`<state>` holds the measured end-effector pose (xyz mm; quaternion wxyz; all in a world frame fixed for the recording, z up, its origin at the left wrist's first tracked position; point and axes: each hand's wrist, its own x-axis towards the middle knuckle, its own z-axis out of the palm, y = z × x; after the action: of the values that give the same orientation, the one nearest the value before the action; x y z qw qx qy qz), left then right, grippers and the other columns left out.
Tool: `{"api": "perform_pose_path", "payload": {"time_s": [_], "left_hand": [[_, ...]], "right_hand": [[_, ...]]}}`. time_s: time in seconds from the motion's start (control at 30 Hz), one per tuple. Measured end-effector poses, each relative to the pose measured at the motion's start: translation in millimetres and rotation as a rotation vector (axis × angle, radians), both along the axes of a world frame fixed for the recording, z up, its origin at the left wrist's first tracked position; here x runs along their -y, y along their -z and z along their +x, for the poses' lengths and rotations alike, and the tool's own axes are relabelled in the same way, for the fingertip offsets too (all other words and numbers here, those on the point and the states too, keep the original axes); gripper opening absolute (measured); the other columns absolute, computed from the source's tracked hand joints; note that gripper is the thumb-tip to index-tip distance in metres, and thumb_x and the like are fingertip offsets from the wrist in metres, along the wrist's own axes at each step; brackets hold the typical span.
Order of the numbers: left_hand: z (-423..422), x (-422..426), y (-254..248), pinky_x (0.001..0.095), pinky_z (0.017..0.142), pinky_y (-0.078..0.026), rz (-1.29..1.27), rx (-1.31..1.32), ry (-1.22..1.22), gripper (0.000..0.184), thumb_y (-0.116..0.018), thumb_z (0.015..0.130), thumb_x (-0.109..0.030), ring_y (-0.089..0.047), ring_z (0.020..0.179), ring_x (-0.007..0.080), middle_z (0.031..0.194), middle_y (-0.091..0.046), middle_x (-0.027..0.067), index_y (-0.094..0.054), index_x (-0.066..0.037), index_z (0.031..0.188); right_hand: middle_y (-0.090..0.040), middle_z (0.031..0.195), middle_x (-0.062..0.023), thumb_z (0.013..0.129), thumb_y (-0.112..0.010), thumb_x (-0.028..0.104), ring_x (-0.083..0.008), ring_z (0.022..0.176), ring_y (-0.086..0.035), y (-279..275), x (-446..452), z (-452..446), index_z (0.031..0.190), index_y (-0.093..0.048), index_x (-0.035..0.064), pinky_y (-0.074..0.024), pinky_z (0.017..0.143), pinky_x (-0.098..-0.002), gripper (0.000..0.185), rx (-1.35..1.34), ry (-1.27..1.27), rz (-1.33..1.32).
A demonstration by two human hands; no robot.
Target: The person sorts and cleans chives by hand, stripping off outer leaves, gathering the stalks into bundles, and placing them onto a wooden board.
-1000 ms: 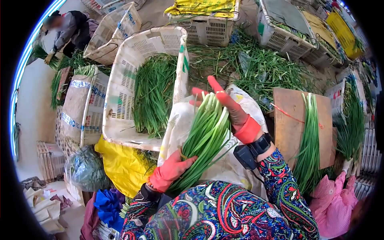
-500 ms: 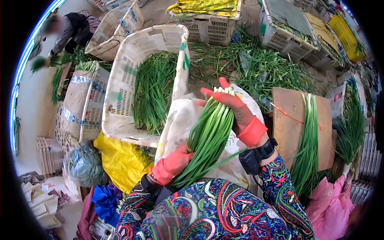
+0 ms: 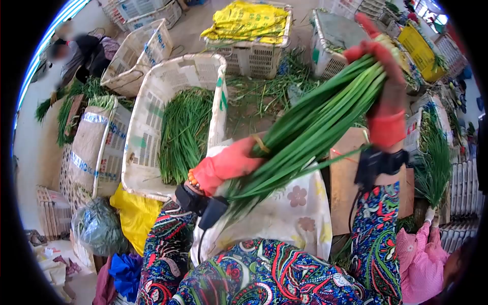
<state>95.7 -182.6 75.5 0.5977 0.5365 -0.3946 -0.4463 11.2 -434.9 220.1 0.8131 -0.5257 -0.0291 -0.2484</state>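
Observation:
A thick bundle of green chives (image 3: 317,114) slants across my front, its pale stem ends toward the upper right. My left hand (image 3: 231,165), in a red-orange rubber glove, is closed around the lower leafy part beside a thin tan band (image 3: 262,144). My right hand (image 3: 381,76), gloved alike and blurred, grips the stem end with one finger sticking up. Beneath the bundle, a white flowered cloth (image 3: 290,203) covers my lap. The brown board (image 3: 343,175) to the right is partly hidden by my right arm.
A white crate (image 3: 133,147) with loose chives (image 3: 185,132) stands at left front. Behind are a crate with a yellow sack (image 3: 249,21) and leaf litter (image 3: 269,91). At right a person's pink sleeve (image 3: 419,262) borders chives (image 3: 432,157). Another person (image 3: 84,56) is at upper left.
Both hands have lifted the bundle off my lap, up and forward. The stem end has swung to the upper right with my right hand. My view has shifted slightly.

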Motion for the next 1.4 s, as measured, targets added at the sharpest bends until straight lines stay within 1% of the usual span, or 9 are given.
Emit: {"api": "perform_pose_path", "payload": {"time_s": [0.17, 0.43, 0.63, 0.7, 0.83, 0.93, 1.03, 1.1, 1.4], "left_hand": [[80, -27, 28, 0.04, 0.067, -0.05, 0.992, 1.357, 0.001, 0.054, -0.055, 0.069, -0.017, -0.061, 0.084, 0.0299, 0.092, -0.061, 0.0155, -0.047, -0.015, 0.122], [-1, 90, -136, 0.0468, 0.102, -0.026, -0.344, 1.587, -0.474, 0.057, -0.06, 0.077, -0.024, -0.034, 0.123, 0.0316, 0.132, -0.04, 0.0078, -0.04, -0.017, 0.13], [10, 85, 53, 0.0536, 0.104, -0.015, 0.113, 1.645, -0.001, 0.059, -0.06, 0.07, -0.033, -0.029, 0.124, 0.0334, 0.126, -0.046, 0.0058, -0.046, -0.018, 0.125], [23, 30, 75, 0.0387, 0.094, -0.038, 0.931, 1.254, 0.418, 0.056, -0.062, 0.065, -0.037, -0.053, 0.104, 0.0282, 0.107, -0.06, 0.0097, -0.056, -0.017, 0.116], [45, -14, 9, 0.034, 0.081, -0.047, 0.771, 0.948, 0.222, 0.067, -0.061, 0.071, -0.046, -0.06, 0.094, 0.0275, 0.103, -0.06, 0.02, -0.048, -0.006, 0.123], [18, -15, -40, 0.0363, 0.083, -0.047, 0.424, -0.312, 0.169, 0.07, -0.044, 0.084, -0.055, -0.058, 0.098, 0.0292, 0.112, -0.056, 0.0203, -0.033, -0.007, 0.133], [-14, -11, -36, 0.0429, 0.093, -0.041, -0.022, -1.082, 0.126, 0.068, -0.032, 0.088, -0.054, -0.051, 0.109, 0.0326, 0.123, -0.047, 0.0216, -0.029, -0.004, 0.134], [-26, -17, -27, 0.0421, 0.093, -0.041, -0.083, -1.204, 0.076, 0.067, -0.034, 0.088, -0.052, -0.051, 0.108, 0.032, 0.122, -0.047, 0.0214, -0.03, -0.003, 0.133], [-45, -78, 8, 0.0382, 0.092, -0.042, 0.185, -0.852, -0.131, 0.061, -0.043, 0.086, -0.041, -0.053, 0.104, 0.0292, 0.118, -0.05, 0.0201, -0.033, 0.0, 0.13]], "right_hand": [[-0.061, 0.088, -0.0105, 0.078, -0.061, 0.009, -0.0181, 0.08, -0.061, -43, 66, 10, 0.119, -0.047, 0.0, -0.0498, 0.074, -0.0288, 0.043, 0.148, 0.337, -0.319], [-0.061, 0.076, -0.0081, 0.076, -0.059, 0.001, -0.0152, 0.069, -0.061, -10, 30, 40, 0.108, -0.052, -0.0001, -0.0478, 0.067, -0.0232, 0.033, 0.243, 0.387, -0.407], [-0.061, 0.074, -0.0073, 0.075, -0.058, -0.002, -0.0134, 0.069, -0.059, -17, 22, 40, 0.108, -0.051, 0.0001, -0.048, 0.064, -0.0242, 0.033, 0.276, 0.441, -0.395], [-0.061, 0.078, -0.0068, 0.077, -0.059, 0.0, -0.0125, 0.073, -0.059, -31, 35, 39, 0.112, -0.05, 0.0008, -0.0474, 0.066, -0.0241, 0.036, 0.347, 0.497, -0.474], [-0.057, 0.089, -0.0075, 0.078, -0.063, 0.018, -0.0162, 0.074, -0.058, -26, 43, 52, 0.115, -0.047, 0.0051, -0.0503, 0.069, -0.0278, 0.042, 0.334, 0.624, -0.679], [-0.061, 0.081, -0.0062, 0.08, -0.056, 0.0, -0.0129, 0.071, -0.058, 7, -35, 45, 0.111, -0.052, 0.0006, -0.0453, 0.067, -0.0229, 0.031, 0.29, 0.309, -0.516], [-0.055, 0.08, -0.0041, 0.077, -0.055, 0.003, -0.0215, 0.07, -0.056, 58, -103, 27, 0.109, -0.054, 0.0022, -0.0481, 0.062, -0.03, 0.033, 0.517, 0.323, -1.316], [-0.055, 0.079, -0.0044, 0.069, -0.057, 0.011, -0.0232, 0.075, -0.056, 87, -150, 12, 0.115, -0.054, 0.0092, -0.0488, 0.072, -0.0308, 0.046, 0.579, 0.177, -1.602], [-0.053, 0.114, -0.0092, 0.078, -0.057, 0.033, -0.0264, 0.105, -0.05, 189, -210, -25, 0.109, -0.058, 0.0074, -0.0331, 0.097, -0.0441, 0.041, 0.407, -0.108, -1.037]]}}
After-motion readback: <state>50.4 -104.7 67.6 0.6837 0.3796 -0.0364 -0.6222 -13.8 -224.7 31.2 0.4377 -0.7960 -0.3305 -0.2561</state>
